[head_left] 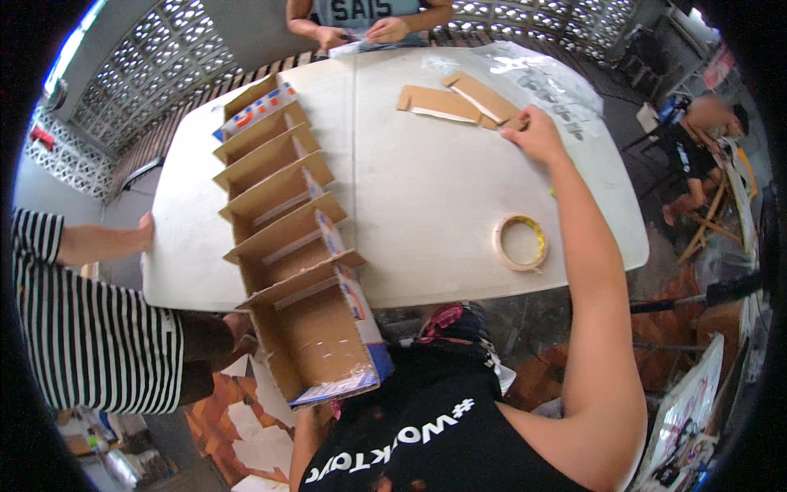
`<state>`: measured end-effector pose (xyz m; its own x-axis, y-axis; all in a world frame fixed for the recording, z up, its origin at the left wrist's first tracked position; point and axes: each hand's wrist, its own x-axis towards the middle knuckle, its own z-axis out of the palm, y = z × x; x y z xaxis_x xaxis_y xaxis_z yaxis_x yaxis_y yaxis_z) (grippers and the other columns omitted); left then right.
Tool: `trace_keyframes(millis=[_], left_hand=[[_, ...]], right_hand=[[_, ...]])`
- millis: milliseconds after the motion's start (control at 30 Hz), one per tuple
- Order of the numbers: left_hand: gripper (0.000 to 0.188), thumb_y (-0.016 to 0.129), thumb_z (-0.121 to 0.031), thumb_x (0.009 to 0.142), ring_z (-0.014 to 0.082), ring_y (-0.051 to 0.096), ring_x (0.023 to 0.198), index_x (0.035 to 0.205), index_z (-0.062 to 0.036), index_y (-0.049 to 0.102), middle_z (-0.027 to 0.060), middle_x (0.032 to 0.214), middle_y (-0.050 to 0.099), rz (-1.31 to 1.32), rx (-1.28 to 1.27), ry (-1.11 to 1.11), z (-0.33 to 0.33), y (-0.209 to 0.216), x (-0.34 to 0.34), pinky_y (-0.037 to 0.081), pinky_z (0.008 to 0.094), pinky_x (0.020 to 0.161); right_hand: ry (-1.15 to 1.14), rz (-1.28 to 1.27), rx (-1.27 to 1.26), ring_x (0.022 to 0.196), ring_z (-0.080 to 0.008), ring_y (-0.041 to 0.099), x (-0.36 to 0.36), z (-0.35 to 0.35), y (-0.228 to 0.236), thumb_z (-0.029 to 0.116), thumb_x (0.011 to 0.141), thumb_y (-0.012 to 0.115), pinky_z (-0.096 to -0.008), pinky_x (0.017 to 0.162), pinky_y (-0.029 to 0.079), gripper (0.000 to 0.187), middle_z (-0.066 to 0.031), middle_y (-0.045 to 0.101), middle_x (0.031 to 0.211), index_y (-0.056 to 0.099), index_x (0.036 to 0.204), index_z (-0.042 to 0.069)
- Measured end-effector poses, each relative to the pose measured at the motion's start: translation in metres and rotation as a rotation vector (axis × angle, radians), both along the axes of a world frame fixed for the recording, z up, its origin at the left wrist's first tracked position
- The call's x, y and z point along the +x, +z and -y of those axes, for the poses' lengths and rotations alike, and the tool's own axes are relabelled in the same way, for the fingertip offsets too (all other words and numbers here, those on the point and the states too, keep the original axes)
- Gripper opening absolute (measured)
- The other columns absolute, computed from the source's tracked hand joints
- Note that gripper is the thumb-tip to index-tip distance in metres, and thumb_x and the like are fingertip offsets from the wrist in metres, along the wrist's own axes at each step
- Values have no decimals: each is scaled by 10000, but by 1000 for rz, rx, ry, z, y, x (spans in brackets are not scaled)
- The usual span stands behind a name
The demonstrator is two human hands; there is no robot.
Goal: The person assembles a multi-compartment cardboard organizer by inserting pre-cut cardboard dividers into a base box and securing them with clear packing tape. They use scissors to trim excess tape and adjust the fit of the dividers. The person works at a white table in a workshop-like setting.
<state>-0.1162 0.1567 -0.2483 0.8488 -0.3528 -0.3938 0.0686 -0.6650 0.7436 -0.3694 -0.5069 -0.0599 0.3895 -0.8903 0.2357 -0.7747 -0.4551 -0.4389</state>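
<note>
My right hand (538,136) reaches to the far right of the table, its thumb and fingers closed on the near end of a folded cardboard strip (482,96). A second cardboard strip (438,102) lies against it on the left, with a pale edge facing me. My left forearm (305,447) goes up beneath the near end of a long cardboard box (307,340), which hides that hand. Cardboard dividers split the box into several open compartments. It stretches from the table's far left to past its near edge, close to my body.
A roll of tape (498,251) lies on the white table (410,197). Clear plastic sheeting (545,82) covers the far right corner. One person handles something at the far edge (373,33); another, in striped clothes (98,328), rests a hand on the left edge. Someone sits farther right.
</note>
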Motion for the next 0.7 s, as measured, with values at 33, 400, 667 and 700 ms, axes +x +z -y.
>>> trace_keyframes(millis=[33, 400, 667, 700], left_hand=[[280, 630, -82, 954, 155, 631, 985, 1214, 20, 606, 82, 1097, 670, 22, 34, -14, 2, -6, -4, 506, 292, 862], [273, 628, -84, 956, 154, 630, 979, 1208, 20, 608, 83, 1093, 670, 86, 123, -24, 9, -17, -15, 506, 292, 859], [268, 626, -86, 958, 153, 630, 975, 1203, 20, 610, 84, 1090, 669, 95, 135, -45, 14, -22, -15, 506, 292, 858], [267, 626, -86, 958, 153, 630, 975, 1203, 20, 610, 84, 1089, 669, 96, 135, -44, 14, -22, -14, 506, 292, 858]], right_hand=[[3, 6, 10, 999, -325, 649, -4, 2, -1, 348, 682, 890, -409, 864, 521, 514, -182, 681, 1050, 629, 1011, 52], [203, 247, -350, 978, -245, 650, 4, -42, 27, 97, 691, 865, -348, 841, 543, 418, -148, 564, 1331, 560, 971, 46], [408, 397, -313, 907, -196, 670, 3, -87, 50, 68, 704, 865, -326, 772, 564, 415, -146, 534, 1379, 552, 976, 67], [408, 401, -284, 910, -191, 668, 2, -92, 52, 62, 703, 864, -323, 771, 562, 414, -145, 535, 1377, 551, 975, 66]])
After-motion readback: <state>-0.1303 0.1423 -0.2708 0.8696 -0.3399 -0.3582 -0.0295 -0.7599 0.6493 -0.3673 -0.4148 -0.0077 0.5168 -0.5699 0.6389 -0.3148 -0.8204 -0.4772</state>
